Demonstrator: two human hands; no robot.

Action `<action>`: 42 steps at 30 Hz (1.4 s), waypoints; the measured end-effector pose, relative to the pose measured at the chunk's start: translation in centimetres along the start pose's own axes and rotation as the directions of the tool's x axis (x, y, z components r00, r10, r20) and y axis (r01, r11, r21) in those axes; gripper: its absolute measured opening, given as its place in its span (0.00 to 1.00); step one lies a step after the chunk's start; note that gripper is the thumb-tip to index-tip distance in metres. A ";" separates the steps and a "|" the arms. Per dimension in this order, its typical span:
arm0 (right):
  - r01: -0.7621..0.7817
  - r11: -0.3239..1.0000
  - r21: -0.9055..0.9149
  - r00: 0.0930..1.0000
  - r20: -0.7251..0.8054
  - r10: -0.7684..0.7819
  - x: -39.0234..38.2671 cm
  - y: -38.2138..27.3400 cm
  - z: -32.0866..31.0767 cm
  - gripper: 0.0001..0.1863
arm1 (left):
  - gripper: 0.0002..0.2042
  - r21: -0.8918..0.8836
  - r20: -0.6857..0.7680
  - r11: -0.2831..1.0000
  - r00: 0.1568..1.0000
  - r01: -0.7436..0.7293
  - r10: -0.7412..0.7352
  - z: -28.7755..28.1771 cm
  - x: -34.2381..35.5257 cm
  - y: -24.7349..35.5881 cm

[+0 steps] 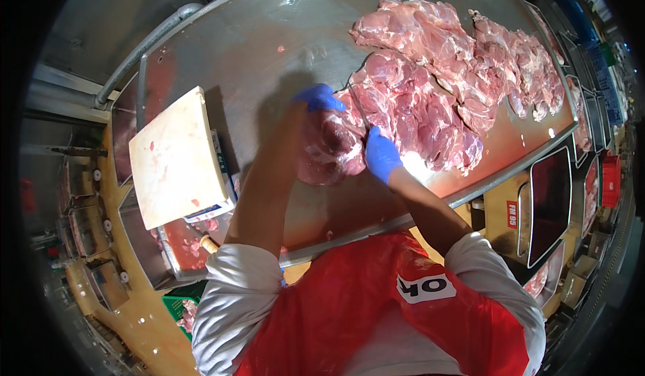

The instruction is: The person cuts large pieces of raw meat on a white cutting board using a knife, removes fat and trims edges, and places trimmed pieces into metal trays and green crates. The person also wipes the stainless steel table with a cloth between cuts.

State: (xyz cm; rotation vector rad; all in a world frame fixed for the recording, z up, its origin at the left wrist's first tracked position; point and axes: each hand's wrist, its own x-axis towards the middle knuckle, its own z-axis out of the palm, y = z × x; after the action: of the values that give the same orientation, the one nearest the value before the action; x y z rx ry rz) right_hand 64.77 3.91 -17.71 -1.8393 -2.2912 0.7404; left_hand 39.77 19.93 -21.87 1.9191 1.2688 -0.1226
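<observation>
A dark pink piece of raw meat [332, 149] lies on the steel table in front of me, at the left end of a larger spread. My left hand [320, 98], in a blue glove, grips its far edge with the fingers curled. At the piece's right side is my right hand [383, 155], also blue-gloved and closed. A thin grey knife blade [359, 107] runs from it toward the far left, between this piece and the meat beside it. The handle is hidden in the glove. More raw meat [413, 104] lies directly right of the blade.
Paler meat [430, 30] covers the table's far right. On the left a white cutting board [176, 157] rests on a scale-like base, above a steel tray [181, 258] with scraps. A green crate [176, 307] stands below. The metal table [269, 16] has a raised rim.
</observation>
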 end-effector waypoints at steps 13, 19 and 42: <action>0.080 0.976 -0.201 0.955 0.297 -0.017 8.7 -2.2 -2.1 0.15 | 0.22 0.328 0.058 0.945 0.998 -0.011 -0.009 1.1 0.6 2.9; 0.063 0.981 -0.182 0.897 0.440 0.024 1.8 -0.7 -2.1 0.18 | 0.19 0.051 -0.170 0.995 0.983 0.080 -0.070 0.7 -3.4 5.2; 0.257 0.951 0.174 0.907 0.296 -0.299 -14.5 8.3 4.3 0.12 | 0.18 0.170 -0.793 0.984 0.601 0.061 0.100 6.9 -29.0 17.6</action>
State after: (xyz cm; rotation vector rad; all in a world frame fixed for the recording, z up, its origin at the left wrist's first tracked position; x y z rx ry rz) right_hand 74.29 -9.86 -22.08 -1.3753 -2.5495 1.1797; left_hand 42.10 -8.60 -2.37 2.2309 1.8564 0.7703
